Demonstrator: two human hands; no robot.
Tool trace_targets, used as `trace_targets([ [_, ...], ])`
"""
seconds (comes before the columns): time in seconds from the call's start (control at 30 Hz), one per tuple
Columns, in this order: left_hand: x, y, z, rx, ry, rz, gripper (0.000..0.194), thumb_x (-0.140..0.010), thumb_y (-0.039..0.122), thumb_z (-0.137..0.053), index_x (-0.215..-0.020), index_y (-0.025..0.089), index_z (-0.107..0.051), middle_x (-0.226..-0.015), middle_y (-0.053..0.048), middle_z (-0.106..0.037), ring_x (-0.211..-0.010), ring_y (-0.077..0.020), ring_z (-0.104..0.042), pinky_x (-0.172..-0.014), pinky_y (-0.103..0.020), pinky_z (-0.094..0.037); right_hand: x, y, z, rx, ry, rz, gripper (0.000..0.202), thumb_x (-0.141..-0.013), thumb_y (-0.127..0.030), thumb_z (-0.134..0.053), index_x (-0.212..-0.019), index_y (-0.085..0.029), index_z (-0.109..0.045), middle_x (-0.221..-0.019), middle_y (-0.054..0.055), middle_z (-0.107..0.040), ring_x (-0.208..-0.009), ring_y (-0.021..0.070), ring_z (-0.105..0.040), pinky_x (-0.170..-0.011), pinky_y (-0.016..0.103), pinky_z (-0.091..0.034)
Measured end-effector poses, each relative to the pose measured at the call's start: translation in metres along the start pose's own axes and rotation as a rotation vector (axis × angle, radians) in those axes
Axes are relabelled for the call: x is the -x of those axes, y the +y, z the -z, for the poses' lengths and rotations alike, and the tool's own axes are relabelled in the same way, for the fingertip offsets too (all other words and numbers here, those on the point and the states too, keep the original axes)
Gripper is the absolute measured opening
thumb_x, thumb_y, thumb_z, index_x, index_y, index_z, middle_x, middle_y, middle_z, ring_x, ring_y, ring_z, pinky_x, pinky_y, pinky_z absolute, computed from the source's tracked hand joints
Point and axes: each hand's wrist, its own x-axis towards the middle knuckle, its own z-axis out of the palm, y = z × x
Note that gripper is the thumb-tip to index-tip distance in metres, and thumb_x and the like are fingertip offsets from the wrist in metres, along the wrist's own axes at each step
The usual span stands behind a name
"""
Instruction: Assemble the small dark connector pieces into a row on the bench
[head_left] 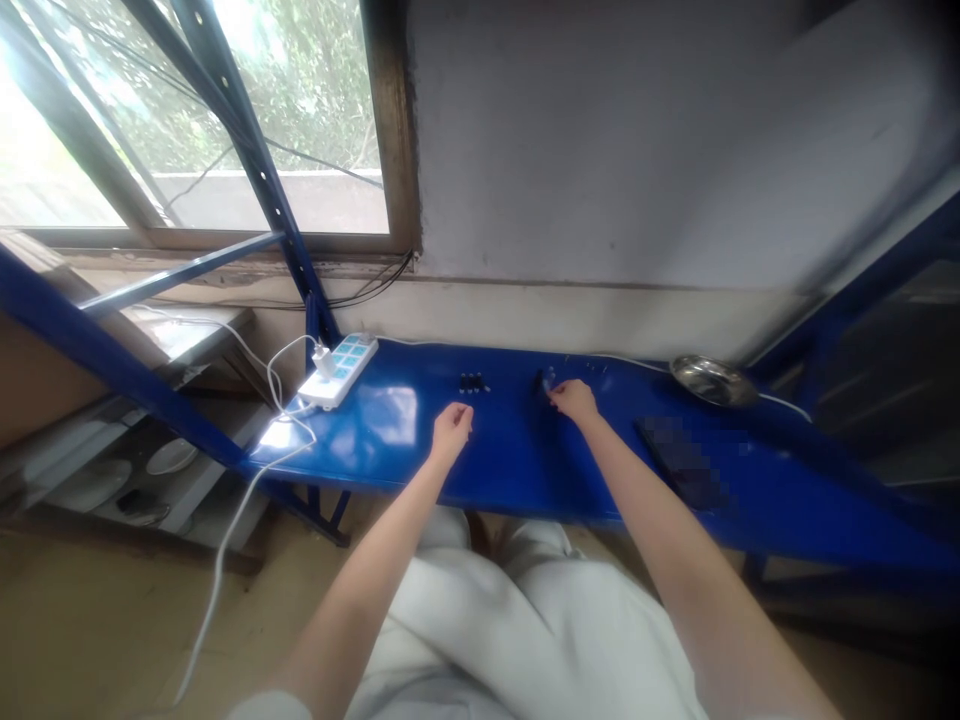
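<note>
Bare and apart from each other, the left hand (453,432) and the right hand (574,400) are over the blue worktop (510,455). On the left, the fingers curl inward; whether they hold anything cannot be told. The right hand's fingertips meet at a small dark and translucent cluster (543,383), too blurred to show whether they grip it or only touch it. Just beyond the left hand lies a short row of small dark cylinders (472,383) with pale ends, set side by side. Tiny loose bits (597,367) are scattered past the right hand, near the wall (600,150). Farther right, a shiny metal dish (711,382) sits near the back edge, and a dark flat object (684,462), partly pixelated, lies beside the right forearm. Toward the left end, a white power strip (358,362) carries a white plug (323,361), below a blue perforated upright (271,195) and a window (330,205).
</note>
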Motion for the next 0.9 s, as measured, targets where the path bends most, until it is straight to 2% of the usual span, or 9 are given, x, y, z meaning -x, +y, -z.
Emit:
trace_targets([
  [0.07,0.001,0.001,0.0,0.001,-0.001,0.006,0.025,-0.079,0.039,-0.047,-0.082,0.017,-0.058,-0.059,0.002,-0.054,-0.048,-0.0077,-0.048,-0.047,-0.019,-0.038,0.009,-0.004,0.004,0.029,-0.042,-0.013,0.013,-0.072,-0.023,-0.058,-0.07,-0.015,-0.067,-0.066,0.008,-0.067,-0.057,0.016,-0.061,-0.059,0.026,-0.046],
  [0.17,0.001,0.001,0.0,0.003,-0.002,0.008,0.025,-0.079,0.039,-0.048,-0.083,0.017,-0.059,-0.06,0.001,-0.055,-0.048,-0.0078,-0.048,-0.048,-0.019,-0.039,0.026,-0.018,0.0,0.033,-0.056,0.079,0.019,-0.077,-0.025,-0.052,-0.073,-0.016,-0.068,-0.069,0.006,-0.068,-0.057,0.0144,-0.06,-0.058,0.025,-0.045],
  [0.33,-0.001,-0.002,-0.002,0.021,0.014,0.009,0.024,-0.079,0.039,-0.048,-0.079,0.017,-0.057,-0.056,0.003,-0.052,-0.045,-0.0071,-0.046,-0.046,-0.019,-0.038,0.041,-0.047,-0.027,-0.001,-0.12,0.322,0.022,-0.08,-0.03,-0.05,-0.088,-0.017,-0.067,-0.086,0.006,-0.068,-0.075,0.0159,-0.061,-0.066,0.025,-0.045],
  [0.47,-0.003,-0.005,-0.003,0.024,0.02,-0.005,0.024,-0.079,0.039,-0.048,-0.078,0.017,-0.057,-0.055,0.004,-0.051,-0.044,-0.0069,-0.045,-0.046,-0.018,-0.038,0.039,-0.063,-0.052,0.018,-0.118,0.403,0.027,-0.079,-0.027,-0.052,-0.102,-0.014,-0.062,-0.098,0.009,-0.063,-0.087,0.0168,-0.058,-0.075,0.027,-0.044],
  [0.67,-0.003,-0.005,-0.002,0.009,0.019,-0.016,0.024,-0.079,0.039,-0.046,-0.078,0.017,-0.056,-0.055,0.004,-0.051,-0.044,-0.0066,-0.046,-0.046,-0.018,-0.038,0.036,-0.079,-0.07,0.17,-0.048,0.332,0.025,-0.081,-0.029,-0.05,-0.099,-0.016,-0.061,-0.106,0.011,-0.057,-0.1,0.0233,-0.05,-0.08,0.035,-0.041],
  [0.9,-0.003,-0.005,-0.002,0.023,0.018,-0.003,0.024,-0.079,0.038,-0.047,-0.078,0.016,-0.057,-0.055,0.004,-0.051,-0.043,-0.0061,-0.045,-0.044,-0.018,-0.037,0.035,-0.088,-0.077,0.121,0.012,0.215,0.017,-0.082,-0.024,-0.045,-0.083,-0.017,-0.061,-0.101,0.011,-0.057,-0.098,0.0238,-0.05,-0.079,0.036,-0.038],
])
